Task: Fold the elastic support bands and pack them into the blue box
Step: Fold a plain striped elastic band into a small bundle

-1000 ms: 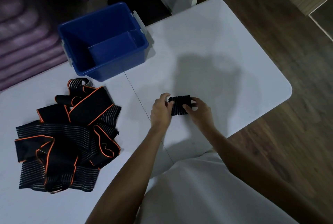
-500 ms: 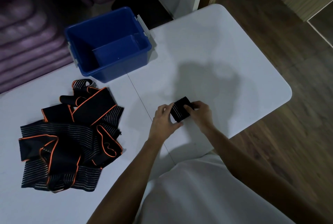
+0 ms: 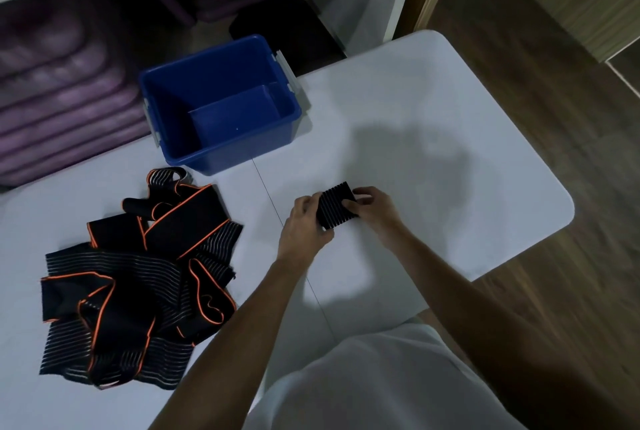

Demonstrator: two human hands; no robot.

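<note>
A small folded black band (image 3: pixel 335 205) with pale stripes sits between both hands, just above the white table (image 3: pixel 433 139). My left hand (image 3: pixel 304 225) grips its left end, thumb underneath. My right hand (image 3: pixel 375 210) pinches its right end. The blue box (image 3: pixel 221 100) stands open at the back of the table, with nothing visible inside it. A loose heap of black elastic bands (image 3: pixel 138 274) with orange edging lies at the left.
The table's rounded right edge drops to a wooden floor (image 3: pixel 571 187). Purple folded cushions (image 3: pixel 59 94) lie beyond the table at the far left. A dark object (image 3: pixel 277 24) sits on the floor behind the box.
The folded band has been turned between my hands and tilted, and both hands have shifted slightly while still holding it. The camera has tipped a little further down.
</note>
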